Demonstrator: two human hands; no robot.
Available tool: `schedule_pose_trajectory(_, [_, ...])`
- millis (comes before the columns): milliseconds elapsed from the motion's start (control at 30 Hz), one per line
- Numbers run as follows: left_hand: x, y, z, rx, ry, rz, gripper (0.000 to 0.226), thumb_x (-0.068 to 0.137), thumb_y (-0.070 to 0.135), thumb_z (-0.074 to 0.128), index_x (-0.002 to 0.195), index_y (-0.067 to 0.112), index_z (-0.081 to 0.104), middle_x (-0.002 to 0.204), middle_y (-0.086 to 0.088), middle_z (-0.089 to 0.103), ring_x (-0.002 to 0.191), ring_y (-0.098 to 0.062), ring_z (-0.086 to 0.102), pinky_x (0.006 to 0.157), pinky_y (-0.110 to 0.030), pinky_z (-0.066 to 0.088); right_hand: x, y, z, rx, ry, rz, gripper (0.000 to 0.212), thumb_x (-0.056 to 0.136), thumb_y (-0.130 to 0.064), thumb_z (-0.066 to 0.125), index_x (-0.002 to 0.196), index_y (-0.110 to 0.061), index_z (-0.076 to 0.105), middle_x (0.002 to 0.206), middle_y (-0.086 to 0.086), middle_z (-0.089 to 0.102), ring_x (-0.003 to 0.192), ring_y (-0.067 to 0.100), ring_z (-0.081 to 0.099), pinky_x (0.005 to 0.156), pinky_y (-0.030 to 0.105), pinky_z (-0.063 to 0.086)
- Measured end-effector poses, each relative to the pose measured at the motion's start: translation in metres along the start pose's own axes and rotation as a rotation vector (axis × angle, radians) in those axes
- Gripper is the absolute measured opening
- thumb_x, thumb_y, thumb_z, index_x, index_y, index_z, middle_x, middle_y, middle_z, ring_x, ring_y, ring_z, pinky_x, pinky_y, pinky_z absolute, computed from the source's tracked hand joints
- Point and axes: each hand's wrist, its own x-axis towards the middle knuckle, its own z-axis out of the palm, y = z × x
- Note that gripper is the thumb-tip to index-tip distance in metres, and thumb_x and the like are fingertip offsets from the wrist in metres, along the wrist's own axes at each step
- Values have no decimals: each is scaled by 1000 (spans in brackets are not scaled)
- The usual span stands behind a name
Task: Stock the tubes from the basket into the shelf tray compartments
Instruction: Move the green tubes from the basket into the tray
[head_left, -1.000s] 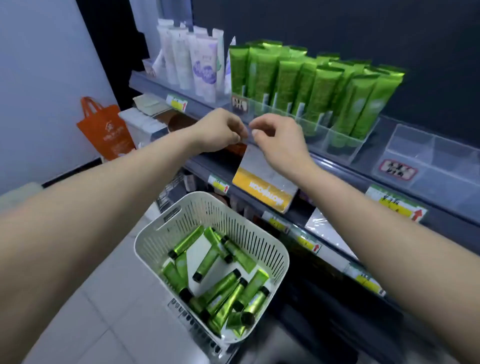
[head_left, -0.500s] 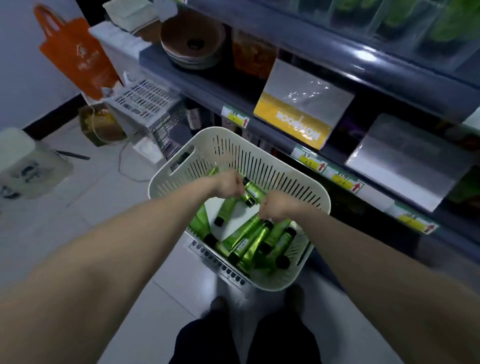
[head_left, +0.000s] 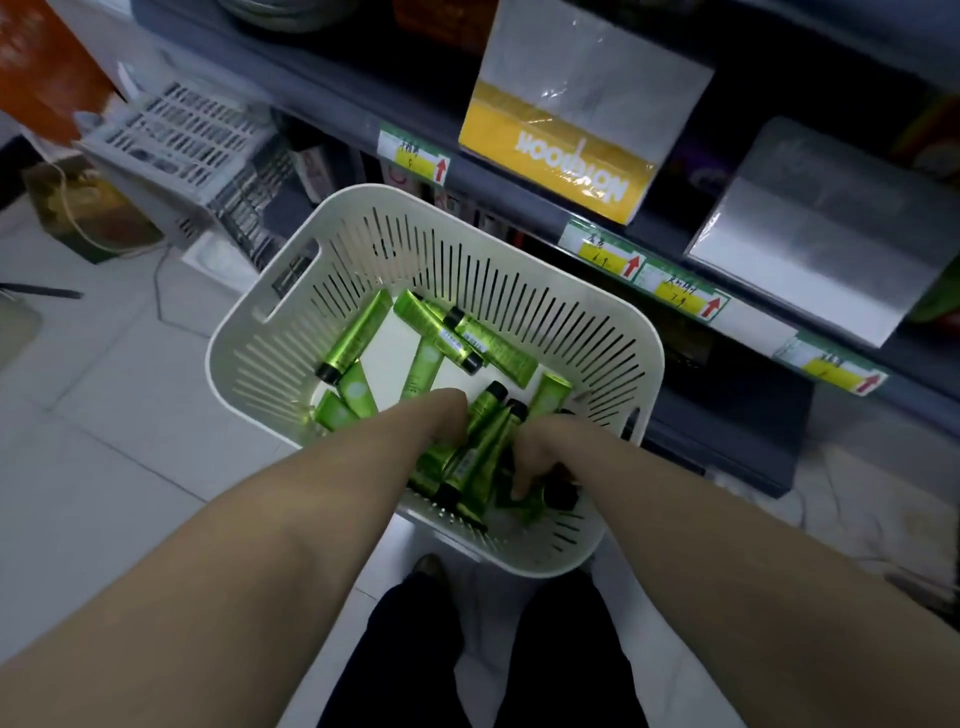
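step: pulling the next batch of green tubes (head_left: 480, 447) out of the white slotted basket (head_left: 519, 249); both hands down in the near end of the pile.
left hand (head_left: 444, 415): buried in the near-left of the heap; fingers hidden behind the wrist, cannot tell if spread or closed.
right hand (head_left: 540, 457): fingers (head_left: 519, 486) curled down round tubes at the near-right corner; black caps poking out just past the knuckles.
tube location: all in the basket; heap under the hands, several loose ones lying flat and crossed at the far end.
target: shelf tray compartments out of frame.
progress: probably mid-task; plenty left to move.
risk 1: slick tubes slipping out on the lift and dropping to the tiled floor (head_left: 104, 415). Cause: too many per grab, uneven grip.
risk 2: crossed tubes dragging a neighbour over the rim. Cause: interlocked pile.
risk 3: basket shifting or tipping. Cause: forearms bearing on the near rim; support under it not visible.
risk 4: knuckles or tubes clipping the shelf edge on the way up.
in the way: shelf edge with price labels (head_left: 605, 252) just beyond the far rim; yellow notebook pack (head_left: 571, 130) and silver-wrapped pack (head_left: 821, 244) leaning out over it.
around: grey slotted crate (head_left: 176, 140) and orange bag (head_left: 36, 62) at left, well clear; person's legs (head_left: 415, 649) below the basket.
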Motion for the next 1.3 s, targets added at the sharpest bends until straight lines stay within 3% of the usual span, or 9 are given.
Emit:
schedule_pose_trajectory(167, [6,5,0,-8,-27,-4,38,89,18,59,120,-4,54,102,-17,58,91,-24,59,90,-36,49,-5,-3,-8,-131,-36,-24,47,85,-28,68,127,-7,58,125,10,57,110,28,58,90,38,51])
schedule_pose_trajectory(300, [8,9,4,-104,-68,-56,44,86,18,64,122,-4,53,121,-24,59,110,-33,61,90,-40,50,-24,-1,-25,-170,8,-53,21,89,-19,59,103,-4,64,91,8,55,75,21,52,62,31,44])
schedule_pose_trajectory(400, [8,9,6,-151,-95,-80,45,84,21,68,120,-2,55,117,-22,63,100,-32,66,80,-38,55,-39,6,-36,-132,133,-23,14,91,-10,51,77,-6,50,67,4,39,53,16,33,47,25,30])
schedule_pose_trajectory(533, [-6,12,-7,-109,-42,-38,37,86,17,63,116,-3,57,87,-17,60,76,-25,55,51,-26,46,-59,18,-44,24,349,-57,27,92,-13,47,66,-6,48,66,5,40,55,18,38,50,26,32])
schedule_pose_trajectory(600, [-18,15,-18,-105,-32,-34,35,86,13,60,114,-6,57,99,-22,62,75,-25,53,50,-26,45,-71,22,-48,115,443,-68,32,90,-13,48,59,-9,41,63,6,40,53,18,38,48,25,31])
schedule_pose_trajectory(733, [-57,21,-58,-26,95,50,21,84,18,63,101,7,57,96,-12,53,85,-24,54,70,-31,46,-118,27,-66,298,597,-99,24,84,-5,47,62,-12,39,63,5,38,54,17,36,46,25,26])
schedule_pose_trajectory(900, [-132,34,-130,-158,154,104,14,84,4,59,98,0,61,73,-7,56,52,-17,57,38,-22,47,-194,28,-95,386,882,-200,8,84,-13,53,80,-6,52,75,9,51,69,24,47,50,28,31])
schedule_pose_trajectory(1100, [-243,85,-206,-156,360,287,12,80,2,67,88,5,59,72,-7,60,53,-20,61,43,-24,51,-304,45,-119,433,1291,-352,15,82,-18,59,92,-7,57,86,8,59,80,25,53,64,32,39])
schedule_pose_trajectory(1300, [-332,155,-255,-145,673,562,12,78,0,67,78,11,62,68,-8,61,57,-19,59,57,-27,55,-404,106,-130,614,1684,-371,9,80,-13,58,75,-15,50,64,-4,45,63,16,43,53,26,33])
